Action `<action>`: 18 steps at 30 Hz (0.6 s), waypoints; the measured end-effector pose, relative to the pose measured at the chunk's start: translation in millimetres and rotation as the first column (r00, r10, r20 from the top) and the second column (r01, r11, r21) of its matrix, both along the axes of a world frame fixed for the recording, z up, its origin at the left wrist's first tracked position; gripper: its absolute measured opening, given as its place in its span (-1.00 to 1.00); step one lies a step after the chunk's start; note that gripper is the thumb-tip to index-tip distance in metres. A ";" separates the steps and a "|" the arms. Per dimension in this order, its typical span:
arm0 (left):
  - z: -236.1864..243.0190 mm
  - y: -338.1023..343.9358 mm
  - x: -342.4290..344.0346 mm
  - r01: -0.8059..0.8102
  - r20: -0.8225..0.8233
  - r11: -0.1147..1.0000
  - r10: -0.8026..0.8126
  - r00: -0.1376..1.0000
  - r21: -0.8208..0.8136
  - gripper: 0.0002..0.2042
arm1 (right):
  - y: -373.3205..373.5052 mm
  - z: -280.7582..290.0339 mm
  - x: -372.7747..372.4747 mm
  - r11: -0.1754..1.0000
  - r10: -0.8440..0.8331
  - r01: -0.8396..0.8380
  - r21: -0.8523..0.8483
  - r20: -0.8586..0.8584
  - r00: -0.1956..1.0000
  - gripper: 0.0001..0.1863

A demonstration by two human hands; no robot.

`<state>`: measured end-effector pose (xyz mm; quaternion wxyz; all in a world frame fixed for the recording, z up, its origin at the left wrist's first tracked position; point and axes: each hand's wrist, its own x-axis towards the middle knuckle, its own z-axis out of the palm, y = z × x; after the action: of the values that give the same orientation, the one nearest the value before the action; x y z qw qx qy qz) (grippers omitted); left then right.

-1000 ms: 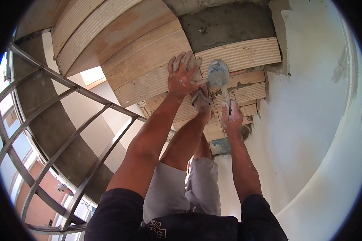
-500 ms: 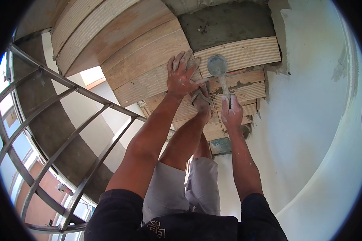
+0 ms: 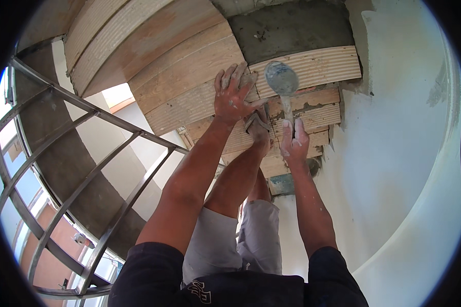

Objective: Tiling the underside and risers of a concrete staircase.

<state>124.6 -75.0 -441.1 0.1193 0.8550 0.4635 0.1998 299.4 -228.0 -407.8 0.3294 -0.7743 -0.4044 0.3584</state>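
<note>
With fingers spread, my left hand (image 3: pixel 232 100) rests at the edge of a stair step surfaced in wood-look tiles (image 3: pixel 182 69). My right hand (image 3: pixel 295 140) grips a mortar-smeared mallet (image 3: pixel 281 78), its round grey head over a pale ridged tile (image 3: pixel 328 61). That tile borders a dark grey bed of wet mortar (image 3: pixel 299 28). Just below my left hand is my own sandalled foot (image 3: pixel 257 128), partly hidden by that hand, on the lower steps.
A curved metal railing (image 3: pixel 89 112) runs along the left, with a lower floor and openings beyond it. A pale curved plastered wall (image 3: pixel 389 153) bounds the right side. More tiled steps (image 3: pixel 305 120) descend between my legs and the wall.
The mallet and my right hand have risen in the picture toward the ridged tile, the head now further over it. My left hand stays nearly where it was.
</note>
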 end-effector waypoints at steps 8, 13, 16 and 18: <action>2.4 -1.2 1.8 -0.009 -0.005 0.999 0.009 1.000 -0.036 -0.29 | 26.9 -5.6 -3.5 0.998 -0.031 0.035 -0.053 0.069 0.997 -0.65; 0.0 -2.1 -0.5 -0.007 -0.022 1.000 0.007 1.000 -0.018 -0.30 | 11.0 9.1 -3.1 0.990 -0.121 0.117 -0.078 -0.048 0.992 -0.63; -0.2 -3.2 -1.0 -0.009 -0.010 1.000 0.009 1.000 -0.025 -0.28 | 15.1 1.3 -5.2 0.985 -0.126 0.120 -0.124 -0.033 0.992 -0.62; 0.8 -3.2 0.3 -0.009 -0.011 1.000 0.009 1.000 -0.022 -0.28 | 25.5 -7.8 -6.5 0.986 -0.112 0.111 -0.126 -0.001 0.994 -0.62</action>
<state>124.9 -78.2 -440.4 0.1254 0.8527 0.4701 0.1904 292.8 -202.6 -415.6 0.3015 -0.8134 -0.3357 0.3672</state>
